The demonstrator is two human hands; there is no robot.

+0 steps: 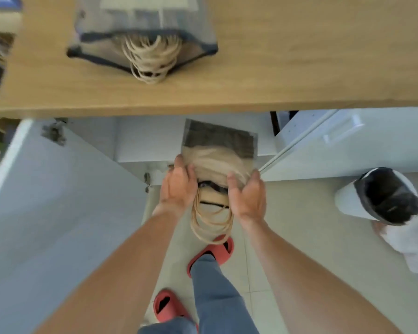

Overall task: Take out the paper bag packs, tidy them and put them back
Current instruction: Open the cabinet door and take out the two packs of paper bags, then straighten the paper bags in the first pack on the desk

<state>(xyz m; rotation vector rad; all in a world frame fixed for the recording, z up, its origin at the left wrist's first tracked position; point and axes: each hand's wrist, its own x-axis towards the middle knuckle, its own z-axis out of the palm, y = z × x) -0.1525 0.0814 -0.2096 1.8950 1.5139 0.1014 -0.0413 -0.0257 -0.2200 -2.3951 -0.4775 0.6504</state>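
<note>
You held a clear plastic-wrapped pack of brown paper bags (pixel 219 150) between both hands in front of the open white cabinet, below the edge of the light wooden countertop (pixel 299 68); your left hand (pixel 177 186) curled its fingers over the pack's left side and your right hand (pixel 247 196) cupped its right side, thumb pressed against it. Its beige twisted-paper handles (pixel 211 222) hung down in loops between your wrists, above your red slide sandals (pixel 212 254). A second clear-wrapped pack of paper bags (pixel 143 34) lay on the countertop, its handles spilling toward you.
</note>
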